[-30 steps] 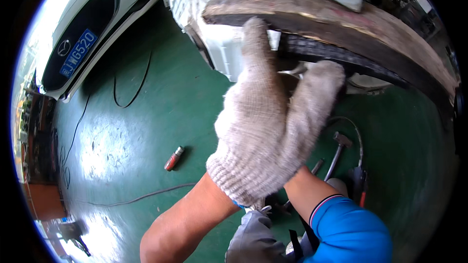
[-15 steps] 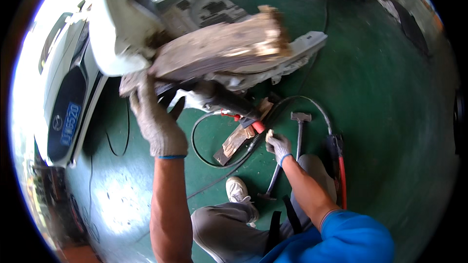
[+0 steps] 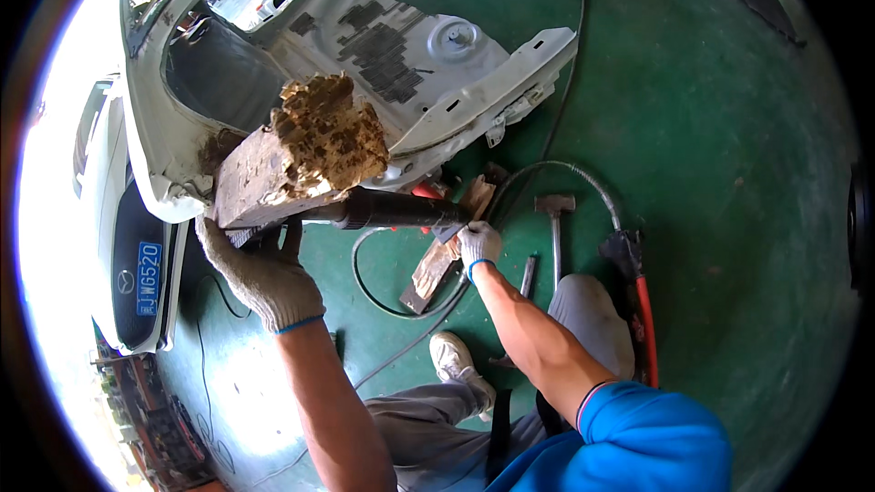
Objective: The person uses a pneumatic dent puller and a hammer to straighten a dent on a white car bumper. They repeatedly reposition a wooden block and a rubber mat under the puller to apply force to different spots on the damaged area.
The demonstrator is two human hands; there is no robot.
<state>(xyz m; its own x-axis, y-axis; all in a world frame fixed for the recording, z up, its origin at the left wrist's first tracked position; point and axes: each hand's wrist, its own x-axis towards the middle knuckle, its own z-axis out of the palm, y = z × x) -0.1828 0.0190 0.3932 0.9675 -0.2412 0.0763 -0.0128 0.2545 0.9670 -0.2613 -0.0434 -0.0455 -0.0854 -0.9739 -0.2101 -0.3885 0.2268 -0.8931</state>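
A thick wooden block (image 3: 253,180) with a splintered, broken end lies against the lower corner of a white cut car body section (image 3: 169,187). From below, my gloved left hand (image 3: 260,278) grips the block, the fingers partly hidden under it. A black hydraulic ram (image 3: 392,209) extends nearly level from beneath the block toward the right. My gloved right hand (image 3: 478,244) is closed around the ram's right end. Under that hand, split wood pieces (image 3: 434,269) rest on the floor.
A black hose (image 3: 583,175) loops right to a hand pump with a red handle (image 3: 646,333). A hammer (image 3: 555,210) lies by my knee. The body section's floor panel (image 3: 474,96) spreads ahead. A white car (image 3: 128,246) stands at left; cables cross the green floor.
The wooden block has swung left, its broken end now toward me. The ram has come closer to level. My right hand has moved left and up onto the ram's end.
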